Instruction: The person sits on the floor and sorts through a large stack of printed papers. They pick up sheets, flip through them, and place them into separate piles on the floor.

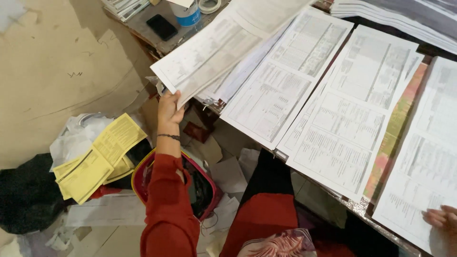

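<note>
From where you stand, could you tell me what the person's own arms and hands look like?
The left arm wears a red long sleeve, pushed up short of the wrist, where a thin dark bracelet circles it. The left hand is bare. Only the fingers of the right hand show, with no ring or glove visible.

One camera sat on the person's head. It looked down, close in, over the worktop (pixel 354 205) edge to the floor (pixel 57 71) on the left.

a bare tan wall (pixel 52 62) fills the far left; near it, a pale floor (pixel 107 238) strewn with scrap paper (pixel 228 173) beneath a worn table (pixel 152 35).
</note>
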